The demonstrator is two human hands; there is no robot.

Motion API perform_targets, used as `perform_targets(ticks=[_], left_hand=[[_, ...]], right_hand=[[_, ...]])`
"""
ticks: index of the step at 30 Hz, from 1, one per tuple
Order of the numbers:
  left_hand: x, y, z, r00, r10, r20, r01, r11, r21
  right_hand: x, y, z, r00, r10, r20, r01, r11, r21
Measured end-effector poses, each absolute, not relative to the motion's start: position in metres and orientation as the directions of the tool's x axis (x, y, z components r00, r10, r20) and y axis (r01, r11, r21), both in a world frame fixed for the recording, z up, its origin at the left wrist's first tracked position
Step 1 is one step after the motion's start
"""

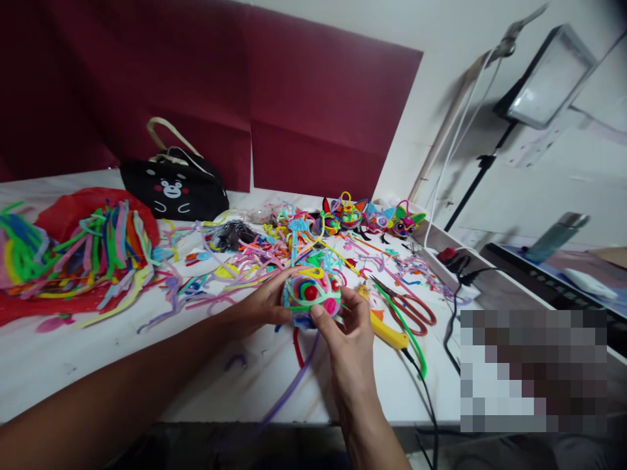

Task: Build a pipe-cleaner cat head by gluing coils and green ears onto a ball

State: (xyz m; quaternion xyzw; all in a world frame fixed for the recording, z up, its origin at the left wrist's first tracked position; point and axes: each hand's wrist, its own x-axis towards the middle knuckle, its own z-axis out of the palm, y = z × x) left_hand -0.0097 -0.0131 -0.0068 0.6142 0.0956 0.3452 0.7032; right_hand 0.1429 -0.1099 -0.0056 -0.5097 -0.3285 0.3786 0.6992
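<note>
I have the left hand [267, 300] curled around the near side of a multicoloured pipe-cleaner animal head [311, 295], which sits between both hands above the white table [206, 398]. My right hand [350, 323] pinches its other side, thumb pressed to the lower front beside a pink spiral, fingers bent behind. Below the fingers a purple pipe cleaner [294, 385] trails toward the table's near edge, with a red pipe cleaner [298, 349] next to it.

Just right of the right hand I see a yellow glue gun [389, 331], then a green pipe cleaner [409, 343] and orange-handled scissors [402, 303]. Beyond both hands, loose pipe cleaners cover the tabletop, and farther off stand similar animal heads [350, 215]. Well left of the left hand, pipe-cleaner bundles [120, 241] lie on red plastic, with a black bear-face bag [171, 192] behind.
</note>
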Motion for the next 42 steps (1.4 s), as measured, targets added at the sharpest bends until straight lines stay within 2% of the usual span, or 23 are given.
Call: perform_targets(ticks=[6,14,22,29,33,35,38,42], left_hand=[[-0.007,-0.025,0.001,0.674,0.694,0.252,-0.311,-0.042,0.95],[-0.004,-0.03,0.001,0.542,0.814,0.21,-0.238,-0.092,0.967],[-0.008,-0.022,0.001,0.568,0.802,0.185,-0.201,-0.083,0.976],[-0.013,-0.02,-0.001,0.548,0.829,0.108,-0.262,0.047,0.964],[-0.016,-0.016,-0.001,0.581,0.807,0.109,-0.303,0.089,0.949],[-0.017,-0.013,-0.003,0.615,0.777,0.13,-0.324,0.098,0.941],[-0.019,-0.009,-0.005,0.619,0.771,0.152,-0.345,0.094,0.934],[-0.021,-0.007,-0.007,0.605,0.78,0.162,-0.354,0.081,0.932]], right_hand=[[0.137,-0.111,-0.003,0.522,0.851,0.061,-0.143,0.157,-0.977],[0.131,-0.111,-0.005,0.502,0.857,0.117,-0.103,0.194,-0.976],[0.124,-0.115,0.004,0.555,0.82,0.143,-0.068,0.216,-0.974],[0.125,-0.12,0.01,0.532,0.835,0.14,-0.073,0.21,-0.975],[0.137,-0.133,0.008,0.482,0.855,0.19,-0.051,0.244,-0.968],[0.146,-0.141,0.003,0.474,0.845,0.247,0.02,0.27,-0.963],[0.163,-0.151,-0.009,0.48,0.794,0.374,0.223,0.302,-0.927],[0.193,-0.161,-0.025,0.374,0.647,0.664,0.587,0.389,-0.71]])
